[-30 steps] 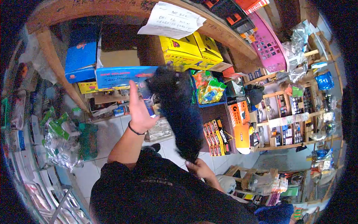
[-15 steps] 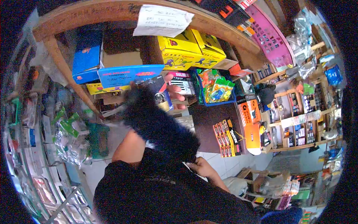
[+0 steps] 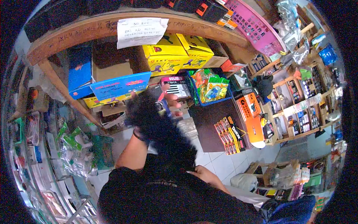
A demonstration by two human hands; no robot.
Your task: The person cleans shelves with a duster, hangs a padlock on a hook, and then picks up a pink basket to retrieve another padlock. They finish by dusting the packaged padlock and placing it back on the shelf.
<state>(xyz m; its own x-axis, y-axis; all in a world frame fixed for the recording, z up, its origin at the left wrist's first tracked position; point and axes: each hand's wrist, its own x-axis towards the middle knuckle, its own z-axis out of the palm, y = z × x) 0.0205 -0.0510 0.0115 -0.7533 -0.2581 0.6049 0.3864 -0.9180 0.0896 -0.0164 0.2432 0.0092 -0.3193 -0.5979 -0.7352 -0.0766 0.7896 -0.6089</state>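
My left hand (image 3: 172, 101) is raised in front of the shelf, its fingers curled around the edge of a dark package (image 3: 162, 106) with a blue edge. A fuzzy, dark shape (image 3: 160, 127) covers the palm and most of the package; I cannot tell what it is. There is a dark band on the left wrist. Close to the black shirt, my right hand (image 3: 203, 174) is closed at the lower end of the dark shape. What its fingers grip is hidden.
An open blue box (image 3: 121, 87) and yellow boxes (image 3: 166, 59) fill the wooden shelf. Nearby are a blue basket (image 3: 212, 102) of colourful packets, a row of orange-and-black packs (image 3: 229, 136) and an orange box (image 3: 253, 127). A pink basket (image 3: 257, 28) is above right; plastic-wrapped goods (image 3: 76, 149) lie left.
The camera view has shifted, and the shelf boxes now appear further left. My left hand sits slightly lower with the package, and its wrist band has come into sight. My right hand stays near the shirt.
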